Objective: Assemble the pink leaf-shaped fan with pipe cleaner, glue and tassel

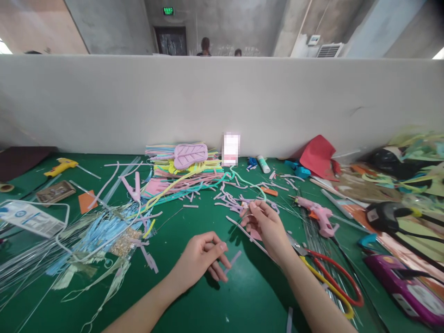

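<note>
My left hand (208,256) is above the green table (194,300), loosely curled with its fingers apart and nothing in them. A short lavender strip (236,260) shows just past its fingertips. My right hand (265,224) is farther forward, thumb and fingers pinched together. Something thin and pale seems to be between them, too small to name. Below the right fingers are a pink piece (255,234) and a long lavender strip (234,223). Cut lavender pieces (229,200) are scattered just beyond. Scissors with red and yellow handles (342,275) lie beside my right forearm.
Bundled coloured strips (163,178) lie under a lilac leaf-shaped mould (190,156). A pink glue gun (321,215) and a purple box (402,286) are on the right. A yellow glue gun (62,166) and blue raffia-like strands (104,231) are left. A white partition (138,101) stands behind.
</note>
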A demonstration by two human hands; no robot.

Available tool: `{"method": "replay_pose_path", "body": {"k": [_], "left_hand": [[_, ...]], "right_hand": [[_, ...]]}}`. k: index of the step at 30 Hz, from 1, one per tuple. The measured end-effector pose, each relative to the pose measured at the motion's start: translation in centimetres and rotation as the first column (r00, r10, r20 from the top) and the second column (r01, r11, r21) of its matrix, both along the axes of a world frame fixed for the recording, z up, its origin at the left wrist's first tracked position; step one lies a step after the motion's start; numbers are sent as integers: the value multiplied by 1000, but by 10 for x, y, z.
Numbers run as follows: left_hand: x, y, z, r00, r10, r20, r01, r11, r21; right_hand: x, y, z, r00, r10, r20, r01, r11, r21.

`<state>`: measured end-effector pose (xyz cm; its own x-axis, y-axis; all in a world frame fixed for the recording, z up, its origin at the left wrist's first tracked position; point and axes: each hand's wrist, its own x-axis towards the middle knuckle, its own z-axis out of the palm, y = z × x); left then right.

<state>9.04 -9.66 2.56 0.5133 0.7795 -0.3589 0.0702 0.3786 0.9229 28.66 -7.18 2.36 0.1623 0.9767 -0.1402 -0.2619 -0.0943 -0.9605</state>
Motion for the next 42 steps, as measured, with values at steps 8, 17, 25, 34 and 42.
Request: {"method": "replay_pose_path", "body": {"k": [8, 17, 25, 34, 42], "left_hand": [[0, 1, -2, 999, 46, -9, -46, 998, 39], [-6, 5, 11, 988, 113, 108, -124, 987, 101], [-9, 7, 10, 994, 81, 76, -89, 990, 107], [-10, 9, -1, 993, -82, -89, 90, 992, 91], [-8, 9, 0, 987, 44, -155, -30, 995, 97]], "right_hand": [[-12, -8, 5, 981, 193, 6, -193, 981, -2], [-25, -20, 5, 901, 420, -104, -420, 907, 28], [-25, -19, 5, 911, 405, -72, -405, 914, 20], [-5, -32, 38, 546, 325, 772, -321, 933, -166], [112, -88, 34, 46, 416, 908, 264, 872, -412]]}}
